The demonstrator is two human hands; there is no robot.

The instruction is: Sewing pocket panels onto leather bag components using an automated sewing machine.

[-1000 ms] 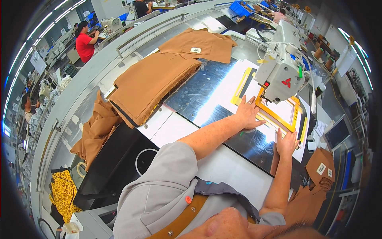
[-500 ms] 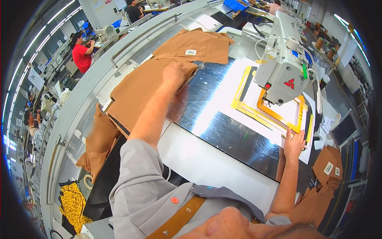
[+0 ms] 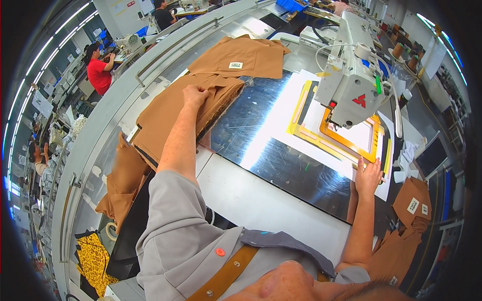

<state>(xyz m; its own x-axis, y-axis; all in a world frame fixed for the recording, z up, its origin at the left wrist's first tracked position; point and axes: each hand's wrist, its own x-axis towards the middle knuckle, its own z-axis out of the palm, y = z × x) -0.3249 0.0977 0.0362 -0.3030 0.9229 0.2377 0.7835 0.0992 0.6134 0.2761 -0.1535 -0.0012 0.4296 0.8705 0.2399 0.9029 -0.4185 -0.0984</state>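
At the left, a thick stack of brown cut fabric pieces (image 3: 165, 110) lies on the table. My left hand (image 3: 195, 96) pinches the top brown fabric piece near the stack's right side, and the cloth is wrinkled there. My right hand (image 3: 368, 176) lies flat, fingers stretched, at the near corner of an orange clamp frame (image 3: 346, 144). Under the sewing machine head (image 3: 346, 95), that frame sits over a white template sheet (image 3: 321, 154) edged with yellow tape. Another brown piece with a pocket and a white label (image 3: 261, 57) lies beyond the stack.
A shiny metal plate (image 3: 296, 173) spans the middle. Brown labelled pieces (image 3: 409, 200) hang at the right edge. Crumpled brown cloth (image 3: 125, 175), a tape roll (image 3: 111, 231) and yellow spotted fabric (image 3: 93, 258) are at lower left. A person in red (image 3: 98, 72) sits far left.
My left hand has moved left and slightly nearer over the stack, and the top fabric has bunched into wrinkles beside it. My right hand stays by the orange frame.
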